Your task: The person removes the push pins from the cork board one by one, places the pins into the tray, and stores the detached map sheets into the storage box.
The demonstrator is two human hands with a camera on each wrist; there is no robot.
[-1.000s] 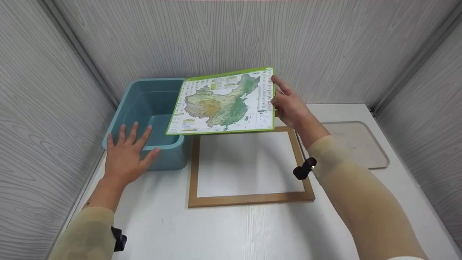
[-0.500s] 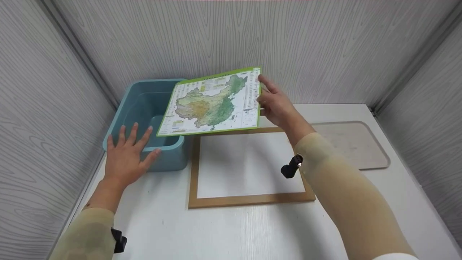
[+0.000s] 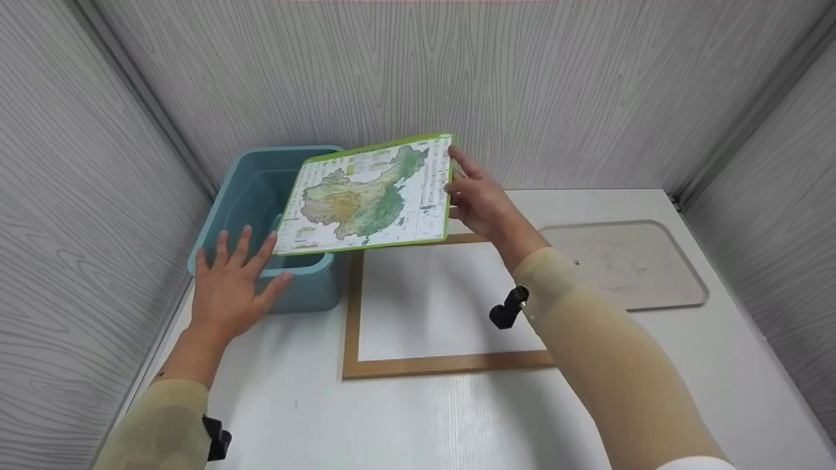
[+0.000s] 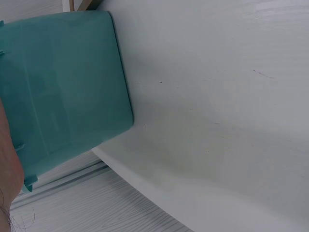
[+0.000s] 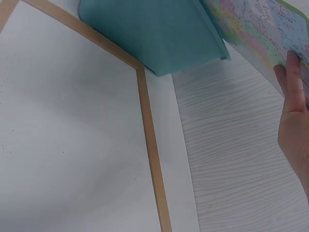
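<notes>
Two hands at work: my right hand [image 3: 480,202] pinches the green-bordered printed map board [image 3: 366,196] by its right edge, tilted above the teal plastic bin [image 3: 261,196]; my left hand [image 3: 232,281], fingers spread, steadies the bin's near rim. I judge lowering it level avoids snagging the rim.

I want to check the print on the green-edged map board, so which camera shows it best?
The head view: the whole green-edged map board faces the camera, held by the right hand over the teal plastic bin. The right wrist view catches only a corner; the left wrist view shows none.
</notes>
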